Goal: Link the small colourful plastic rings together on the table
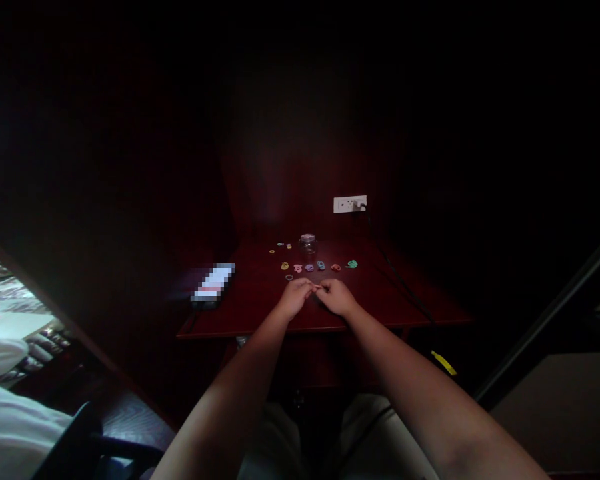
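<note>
My left hand (297, 297) and my right hand (336, 297) meet over the front part of a dark red desk (260, 313). The fingers of both are bent and pinched together at the tips; anything between them is too small to make out. Just beyond lies a row of small heaps of stretchy-looking bands: yellow (285, 266), pink (298, 268), purple (309, 267), blue (321, 265), orange-red (335, 267) and green (352, 265). One single pale band (289, 277) rests close to my left hand.
Behind the row stands a clear jar (308, 245), with a few loose bands (281, 245) to its left. A phone (213, 283) with a lit, blurred screen leans at the desk's left. A black cable (405, 287) runs down the right side from a wall socket (350, 204).
</note>
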A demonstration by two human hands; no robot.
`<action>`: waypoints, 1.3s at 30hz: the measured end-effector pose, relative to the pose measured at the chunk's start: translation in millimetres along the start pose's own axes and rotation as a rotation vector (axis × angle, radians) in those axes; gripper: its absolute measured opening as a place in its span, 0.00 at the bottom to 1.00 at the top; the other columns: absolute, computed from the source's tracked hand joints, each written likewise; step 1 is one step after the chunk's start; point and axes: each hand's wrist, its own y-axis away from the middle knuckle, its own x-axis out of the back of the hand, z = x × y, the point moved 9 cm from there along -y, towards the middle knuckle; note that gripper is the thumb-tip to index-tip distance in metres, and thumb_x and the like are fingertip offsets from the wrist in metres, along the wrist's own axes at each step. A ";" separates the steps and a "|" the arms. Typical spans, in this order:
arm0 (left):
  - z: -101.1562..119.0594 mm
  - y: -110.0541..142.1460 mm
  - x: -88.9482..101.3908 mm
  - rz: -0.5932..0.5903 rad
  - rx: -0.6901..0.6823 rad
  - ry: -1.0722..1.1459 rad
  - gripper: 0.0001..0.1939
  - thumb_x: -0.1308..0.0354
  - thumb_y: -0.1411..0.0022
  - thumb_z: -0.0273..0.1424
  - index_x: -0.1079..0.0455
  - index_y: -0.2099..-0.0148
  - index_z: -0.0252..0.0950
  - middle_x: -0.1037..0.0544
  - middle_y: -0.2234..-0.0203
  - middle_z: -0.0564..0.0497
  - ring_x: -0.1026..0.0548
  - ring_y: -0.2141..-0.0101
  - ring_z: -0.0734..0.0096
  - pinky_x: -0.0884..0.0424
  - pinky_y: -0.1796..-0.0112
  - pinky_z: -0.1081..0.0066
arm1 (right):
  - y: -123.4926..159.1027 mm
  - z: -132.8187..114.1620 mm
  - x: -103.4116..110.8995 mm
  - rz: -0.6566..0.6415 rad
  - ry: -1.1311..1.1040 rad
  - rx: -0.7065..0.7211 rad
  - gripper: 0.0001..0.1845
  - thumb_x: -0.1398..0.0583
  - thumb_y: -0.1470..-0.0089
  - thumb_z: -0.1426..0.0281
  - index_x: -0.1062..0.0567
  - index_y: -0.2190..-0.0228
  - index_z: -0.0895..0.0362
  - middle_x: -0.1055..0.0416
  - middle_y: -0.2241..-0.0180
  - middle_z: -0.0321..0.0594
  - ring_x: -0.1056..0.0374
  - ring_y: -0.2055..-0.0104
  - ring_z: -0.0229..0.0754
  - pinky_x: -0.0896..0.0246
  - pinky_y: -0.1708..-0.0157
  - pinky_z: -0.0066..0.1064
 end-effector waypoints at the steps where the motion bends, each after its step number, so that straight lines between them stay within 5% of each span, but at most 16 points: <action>1: -0.2 0.0 0.3 0.005 -0.003 -0.005 0.09 0.51 0.51 0.30 0.36 0.78 0.31 0.42 0.89 0.58 0.44 0.84 0.81 0.48 0.79 0.77 | 0.1 0.1 -0.1 -0.001 -0.007 0.002 0.14 0.47 0.56 0.65 0.33 0.85 0.60 0.42 0.87 0.31 0.48 0.83 0.31 0.60 0.82 0.23; 13: -6.1 -4.9 8.4 0.108 -0.059 -0.042 0.08 0.46 0.50 0.31 0.31 0.73 0.31 0.26 0.76 0.49 0.31 0.75 0.75 0.37 0.71 0.75 | -1.3 0.2 1.7 0.018 -0.086 0.017 0.12 0.47 0.57 0.66 0.36 0.85 0.59 0.44 0.87 0.31 0.49 0.83 0.31 0.59 0.82 0.23; 39: -9.1 -5.7 8.1 0.118 -0.065 -0.083 0.04 0.44 0.50 0.26 0.30 0.69 0.30 0.25 0.75 0.48 0.29 0.74 0.76 0.33 0.70 0.75 | -2.3 2.0 3.9 0.048 -0.197 0.021 0.09 0.47 0.58 0.66 0.36 0.82 0.58 0.43 0.85 0.30 0.49 0.82 0.32 0.55 0.81 0.24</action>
